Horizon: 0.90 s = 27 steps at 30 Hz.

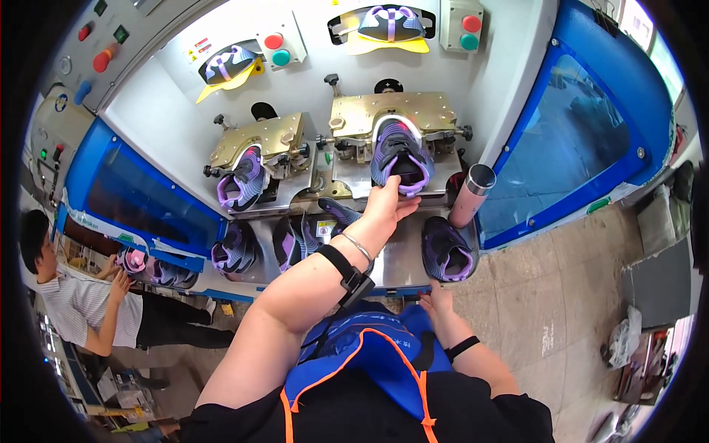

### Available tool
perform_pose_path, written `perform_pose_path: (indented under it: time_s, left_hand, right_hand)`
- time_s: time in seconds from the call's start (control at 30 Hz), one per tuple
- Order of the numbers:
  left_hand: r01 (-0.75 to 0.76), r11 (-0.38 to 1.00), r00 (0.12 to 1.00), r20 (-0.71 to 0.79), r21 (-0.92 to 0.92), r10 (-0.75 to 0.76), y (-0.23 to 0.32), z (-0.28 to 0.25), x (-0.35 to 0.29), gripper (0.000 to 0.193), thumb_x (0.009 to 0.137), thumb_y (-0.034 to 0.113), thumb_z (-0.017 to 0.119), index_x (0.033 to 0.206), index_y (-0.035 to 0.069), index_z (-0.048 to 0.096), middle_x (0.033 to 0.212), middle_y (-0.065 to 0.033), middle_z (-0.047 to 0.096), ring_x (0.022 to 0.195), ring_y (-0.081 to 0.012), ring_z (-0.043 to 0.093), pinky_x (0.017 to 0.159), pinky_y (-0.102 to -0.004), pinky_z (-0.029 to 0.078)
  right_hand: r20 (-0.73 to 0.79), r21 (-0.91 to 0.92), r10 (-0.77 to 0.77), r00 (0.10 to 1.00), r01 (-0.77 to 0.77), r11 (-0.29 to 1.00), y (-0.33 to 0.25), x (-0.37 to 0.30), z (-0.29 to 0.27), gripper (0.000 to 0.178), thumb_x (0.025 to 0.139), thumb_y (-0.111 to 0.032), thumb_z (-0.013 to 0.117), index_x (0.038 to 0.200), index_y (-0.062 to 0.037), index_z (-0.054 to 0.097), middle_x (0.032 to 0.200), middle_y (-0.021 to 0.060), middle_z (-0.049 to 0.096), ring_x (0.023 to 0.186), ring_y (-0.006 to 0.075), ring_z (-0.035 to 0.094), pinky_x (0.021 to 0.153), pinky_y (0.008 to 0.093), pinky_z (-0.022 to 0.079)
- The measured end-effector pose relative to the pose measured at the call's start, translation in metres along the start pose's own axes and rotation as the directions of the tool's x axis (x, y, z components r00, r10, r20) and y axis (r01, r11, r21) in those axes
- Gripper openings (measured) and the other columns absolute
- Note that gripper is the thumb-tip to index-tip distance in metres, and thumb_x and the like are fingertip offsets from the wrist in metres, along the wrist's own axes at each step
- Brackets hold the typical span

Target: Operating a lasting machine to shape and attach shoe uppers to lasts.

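Observation:
A purple and dark sneaker (401, 155) sits with its toe in the white curved edge of the right brass clamp plate (391, 109). My left hand (385, 203) grips its heel, the thumb at the collar and the fingers below. Another such sneaker (446, 255) rests on the metal ledge in front. My right hand (439, 299) is at that sneaker's heel and seems to pinch it; some fingers are hidden. A third sneaker (242, 181) sits toe-in at the left brass clamp plate (258, 140).
More sneakers (234, 249) stand on the ledge to the left. A pink tumbler (470, 196) stands at the right, beside a blue windowed door (561, 148). Button boxes (461, 28) hang on the back wall. At far left a person (85, 299) handles a shoe.

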<state>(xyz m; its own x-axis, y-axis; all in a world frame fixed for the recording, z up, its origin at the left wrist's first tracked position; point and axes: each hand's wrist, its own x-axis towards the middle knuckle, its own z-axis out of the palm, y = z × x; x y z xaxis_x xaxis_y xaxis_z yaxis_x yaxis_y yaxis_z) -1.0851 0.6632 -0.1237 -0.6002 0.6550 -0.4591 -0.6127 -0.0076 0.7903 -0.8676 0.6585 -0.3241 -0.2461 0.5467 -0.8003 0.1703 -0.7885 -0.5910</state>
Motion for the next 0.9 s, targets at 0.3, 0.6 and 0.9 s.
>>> perform_pose_path:
  time_s: [0.3, 0.6, 0.9]
  left_hand:
    - [0.185, 0.975, 0.930, 0.344, -0.127, -0.131, 0.022, -0.076, -0.067, 0.036, 0.092, 0.031, 0.053, 0.110, 0.000, 0.056, 0.102, -0.0174, 0.066, 0.088, -0.0293, 0.068, 0.079, -0.0402, 0.057]
    - [-0.124, 0.992, 0.975, 0.181, -0.034, 0.128, 0.006, -0.282, -0.181, 0.052, 0.094, 0.022, 0.062, 0.141, 0.013, 0.042, 0.131, -0.0067, 0.055, 0.116, -0.0226, 0.058, 0.093, -0.0427, 0.053]
    - [-0.318, 0.896, 0.929, -0.291, -0.311, 0.229, -0.010, -0.425, -0.239, 0.045, 0.093, 0.005, 0.056, 0.136, 0.016, 0.047, 0.124, -0.0064, 0.059, 0.110, -0.0204, 0.062, 0.090, -0.0376, 0.055]
  right_hand:
    - [0.080, -0.034, -0.061, 0.995, 0.064, 0.997, 0.015, 0.002, -0.011, 0.048, 0.088, -0.045, 0.064, 0.112, -0.0056, 0.050, 0.101, 0.0083, 0.059, 0.086, 0.0230, 0.067, 0.057, 0.0356, 0.051]
    - [0.044, -0.013, -0.090, 0.995, 0.091, 0.996, 0.027, 0.016, -0.016, 0.064, 0.088, -0.058, 0.059, 0.123, -0.0070, 0.042, 0.116, 0.0121, 0.056, 0.097, 0.0274, 0.065, 0.068, 0.0382, 0.054]
    - [0.247, -0.424, 0.130, 0.960, -0.013, 0.905, 0.034, -0.038, 0.000, 0.051, 0.096, -0.047, 0.049, 0.121, -0.0039, 0.054, 0.108, 0.0104, 0.065, 0.085, 0.0194, 0.064, 0.068, 0.0327, 0.051]
